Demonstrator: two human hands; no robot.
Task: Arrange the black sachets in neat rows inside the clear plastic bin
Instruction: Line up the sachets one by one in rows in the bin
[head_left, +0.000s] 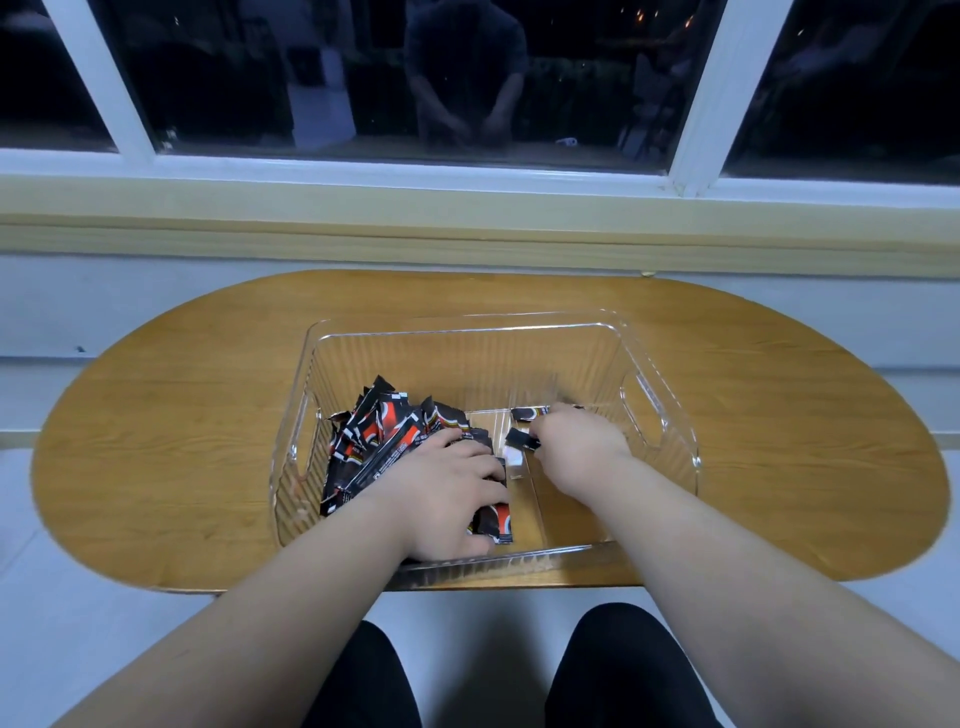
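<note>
My left hand (447, 488) presses flat on the sachet pile (384, 441), steadying it in the clear plastic bin (660, 410). My right hand (576, 441) pinches one sachet (522, 440) with closed fingers, for starting a row

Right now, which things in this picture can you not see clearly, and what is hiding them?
Only the head view is available.
- Sachets under the left hand: the palm covers them, so their arrangement is hidden.
- What the right hand grips: its fingers curl over black sachets, so the count is unclear.
- Print on the sachet pile: too small and blurred.
- Near wall of the clear bin: both forearms cross it.
</note>
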